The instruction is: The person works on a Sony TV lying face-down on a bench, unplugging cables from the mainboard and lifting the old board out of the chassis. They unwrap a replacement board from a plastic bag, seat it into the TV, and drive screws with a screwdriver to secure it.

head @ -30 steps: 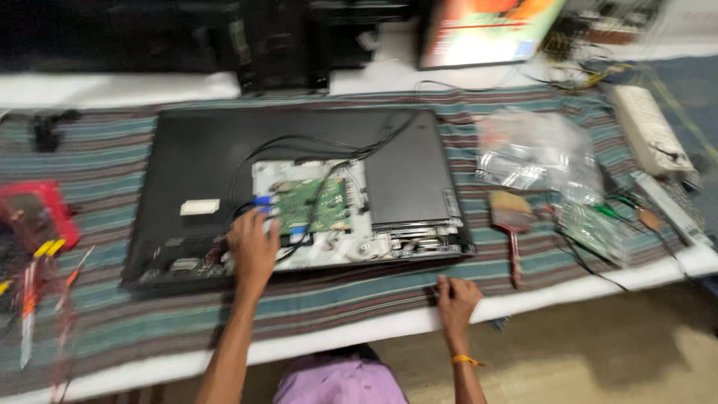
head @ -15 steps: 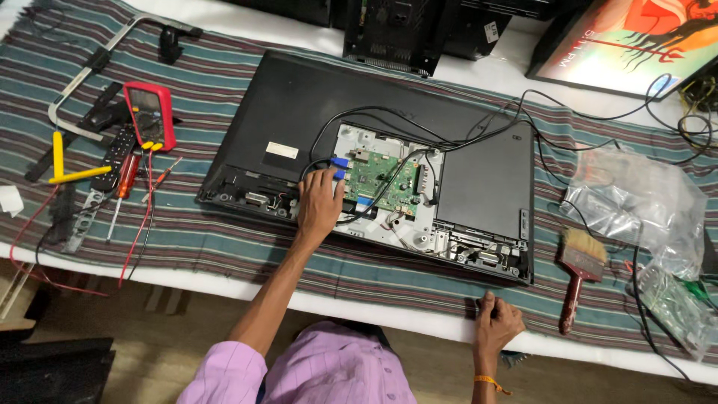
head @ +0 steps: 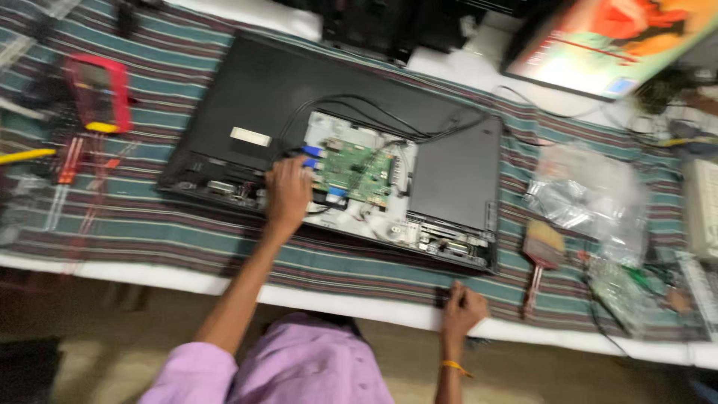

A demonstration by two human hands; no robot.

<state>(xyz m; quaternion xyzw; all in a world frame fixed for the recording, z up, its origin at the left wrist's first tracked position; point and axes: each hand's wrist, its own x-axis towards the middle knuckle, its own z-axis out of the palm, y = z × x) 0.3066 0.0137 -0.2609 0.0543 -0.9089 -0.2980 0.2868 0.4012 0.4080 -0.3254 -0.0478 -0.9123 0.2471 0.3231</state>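
Green circuit board (head: 357, 170) already lay exposed in the opened monitor back (head: 314, 97), mid-frame on our worktop (head: 187, 239); cables remained attached. Our left hand (head: 288, 193) pressed its connectors, grasp unclear; right hand (head: 462, 308) gripped the worktop edge.

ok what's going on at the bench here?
A person is working on an opened flat-panel display lying face down on a striped cloth. The left hand rests at the left edge of the exposed green circuit board, by its blue connectors. The right hand rests on the table's front edge. A red multimeter and a paintbrush lie untouched. The frame is blurred, so the grip is unclear.
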